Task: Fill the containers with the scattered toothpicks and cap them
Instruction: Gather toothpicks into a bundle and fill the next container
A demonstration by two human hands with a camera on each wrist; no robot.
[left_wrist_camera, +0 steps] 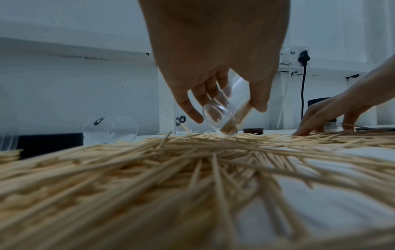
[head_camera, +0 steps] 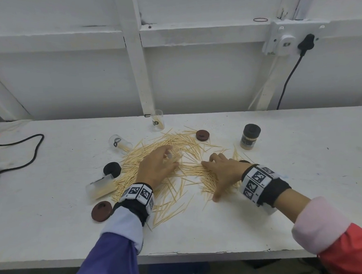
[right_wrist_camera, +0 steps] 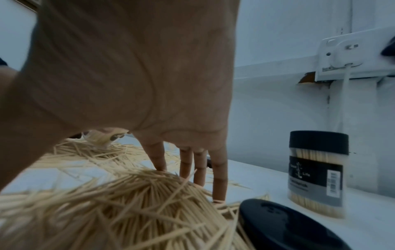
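- Several clear containers are out on the white table (head_camera: 202,230): one standing capped and full at centre right of the head view (head_camera: 250,136), one upright and open at top centre (head_camera: 158,120), two on their sides at the left (head_camera: 119,144) (head_camera: 99,186).
- Most of the toothpicks (head_camera: 177,154) are still spread across the middle of the frame, so this looks like the filling step, well short of done.
- Left hand (head_camera: 156,166) has its fingers and thumb curled round a tilted clear tube (left_wrist_camera: 226,116) with a small bunch inside, its mouth down near the pile.
- Right hand (head_camera: 222,170) lies on the heap with fingers straight, tips pressing into the sticks, gripping nothing.
- Next, I'd guess, it must gather an aligned bundle and feed it into the tube's mouth; loose caps (head_camera: 202,134) (head_camera: 101,211) (head_camera: 112,169) wait nearby.
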